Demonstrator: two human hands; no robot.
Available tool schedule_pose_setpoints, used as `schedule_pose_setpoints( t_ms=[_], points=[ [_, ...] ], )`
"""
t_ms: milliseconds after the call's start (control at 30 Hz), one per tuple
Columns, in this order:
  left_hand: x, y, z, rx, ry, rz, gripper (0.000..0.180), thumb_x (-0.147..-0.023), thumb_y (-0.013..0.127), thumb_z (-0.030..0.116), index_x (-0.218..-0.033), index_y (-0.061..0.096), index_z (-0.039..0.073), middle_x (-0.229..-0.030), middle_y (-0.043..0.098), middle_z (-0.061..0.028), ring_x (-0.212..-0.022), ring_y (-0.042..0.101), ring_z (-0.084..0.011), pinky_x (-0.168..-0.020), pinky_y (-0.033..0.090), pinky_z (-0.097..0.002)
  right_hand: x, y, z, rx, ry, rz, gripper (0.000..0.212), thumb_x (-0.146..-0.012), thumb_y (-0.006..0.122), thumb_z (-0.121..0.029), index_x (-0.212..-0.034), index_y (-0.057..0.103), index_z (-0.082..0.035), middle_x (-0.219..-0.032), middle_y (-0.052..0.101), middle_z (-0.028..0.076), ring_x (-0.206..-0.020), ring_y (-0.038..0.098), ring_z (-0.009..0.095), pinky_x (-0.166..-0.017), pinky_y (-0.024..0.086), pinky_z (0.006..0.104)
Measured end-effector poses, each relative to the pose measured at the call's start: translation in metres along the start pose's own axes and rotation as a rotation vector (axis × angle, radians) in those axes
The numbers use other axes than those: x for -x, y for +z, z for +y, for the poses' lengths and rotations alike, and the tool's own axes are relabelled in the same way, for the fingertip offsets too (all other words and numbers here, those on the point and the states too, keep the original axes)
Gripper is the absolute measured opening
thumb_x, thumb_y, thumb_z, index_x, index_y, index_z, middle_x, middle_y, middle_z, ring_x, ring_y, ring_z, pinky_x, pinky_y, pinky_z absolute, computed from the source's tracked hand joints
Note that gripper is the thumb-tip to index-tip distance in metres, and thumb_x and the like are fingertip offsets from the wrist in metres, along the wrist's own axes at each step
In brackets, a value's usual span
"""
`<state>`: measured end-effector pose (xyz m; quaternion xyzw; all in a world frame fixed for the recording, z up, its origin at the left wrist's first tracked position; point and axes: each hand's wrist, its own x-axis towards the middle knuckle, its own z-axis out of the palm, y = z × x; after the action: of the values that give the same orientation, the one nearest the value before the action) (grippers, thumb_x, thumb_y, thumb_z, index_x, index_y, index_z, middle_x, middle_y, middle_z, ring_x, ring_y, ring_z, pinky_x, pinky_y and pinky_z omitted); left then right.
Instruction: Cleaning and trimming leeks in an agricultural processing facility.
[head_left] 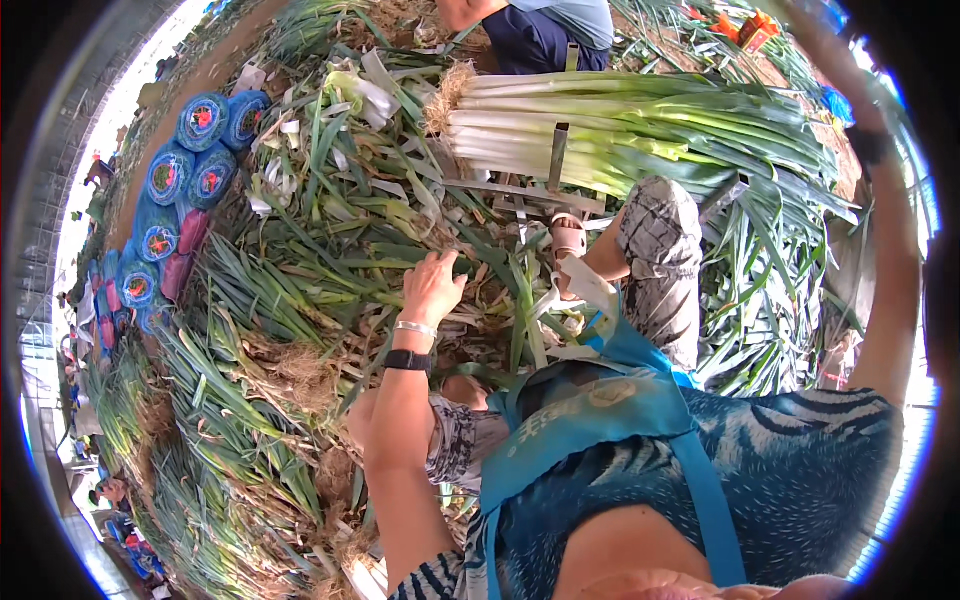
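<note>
My left hand point(435, 287) is over a heap of loose leeks point(350, 265), its thumb apart from the bent fingers. The fingertips are close to the pale ends of some leeks, and I see nothing held in them. My right arm stretches far out to the right. Beyond its black wristband, my right hand point(828, 52) is dim and warped at the picture's rim, so its fingers cannot be made out. A large row of trimmed leeks point(600, 125), white stems to the left and green tops to the right, lies on a metal frame point(530, 192) in front of me.
Untrimmed leeks with brown roots point(290, 375) are piled at left. Behind them stand several blue net-wrapped bundles point(168, 175). Metal posts point(559, 155) rise from the frame. Another person point(545, 35) sits beyond the row. More green leaves point(755, 310) lie right of my knee.
</note>
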<state>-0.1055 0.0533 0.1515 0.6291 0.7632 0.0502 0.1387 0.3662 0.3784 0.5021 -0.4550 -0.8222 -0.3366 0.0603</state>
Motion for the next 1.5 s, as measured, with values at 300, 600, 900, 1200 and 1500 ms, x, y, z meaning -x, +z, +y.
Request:
schedule_pose_setpoints(
  t_ms=[300,600,900,1200,1500],
  points=[
    [0.001,-0.009,0.002,0.091,0.080,-0.108,0.037,-0.083,0.065,0.027,-0.115,0.058,0.010,-0.104,0.062,-0.0151,-0.093,0.061,-0.0354,-0.080,0.050,-0.0455,0.010,0.146,-0.111,-0.553,-0.268,-0.150,0.062,-0.085,0.060,-0.020,-0.142,0.037,-0.028,-0.126,0.057,0.011,-0.105,0.059,0.033,-0.091,0.047,0.0427],
    [-0.021,-0.032,0.021,0.122,0.071,-0.183,0.037,-0.083,0.064,0.024,-0.116,0.057,0.007,-0.109,0.061,-0.0157,-0.096,0.060,-0.0366,-0.080,0.050,-0.0448,0.006,0.167,-0.265,-0.406,-0.271,-0.356,0.045,-0.088,0.058,-0.028,-0.130,0.048,-0.017,-0.120,0.053,0.012,-0.106,0.055,0.029,-0.085,0.049,0.0442],
    [-0.023,-0.029,0.020,0.103,0.155,-0.085,0.027,-0.081,0.066,0.023,-0.099,0.056,0.005,-0.092,0.063,-0.0159,-0.084,0.063,-0.0352,-0.071,0.051,-0.0443,0.022,0.186,-0.286,-0.389,-0.363,-0.161,0.039,-0.088,0.057,-0.023,-0.124,0.051,-0.008,-0.111,0.051,0.009,-0.108,0.051,0.026,-0.085,0.046,0.0395],
    [-0.033,-0.023,0.027,0.155,0.209,-0.056,0.027,-0.081,0.067,0.023,-0.099,0.058,0.006,-0.093,0.063,-0.0161,-0.084,0.063,-0.0357,-0.071,0.051,-0.0446,0.020,0.206,-0.276,-0.315,-0.441,-0.046,0.040,-0.084,0.060,-0.021,-0.120,0.052,-0.007,-0.108,0.052,0.007,-0.102,0.053,0.025,-0.084,0.046,0.0373],
    [-0.050,-0.089,0.004,0.637,-0.007,-0.283,0.027,-0.090,0.062,0.016,-0.113,0.058,0.004,-0.095,0.058,-0.0022,-0.077,0.055,-0.0092,-0.068,0.048,-0.0243,0.026,0.214,-0.282,-0.352,-0.373,-0.041,0.042,-0.082,0.061,-0.018,-0.121,0.050,-0.008,-0.109,0.051,0.008,-0.104,0.052,0.024,-0.087,0.043,0.0365]
  ],
)
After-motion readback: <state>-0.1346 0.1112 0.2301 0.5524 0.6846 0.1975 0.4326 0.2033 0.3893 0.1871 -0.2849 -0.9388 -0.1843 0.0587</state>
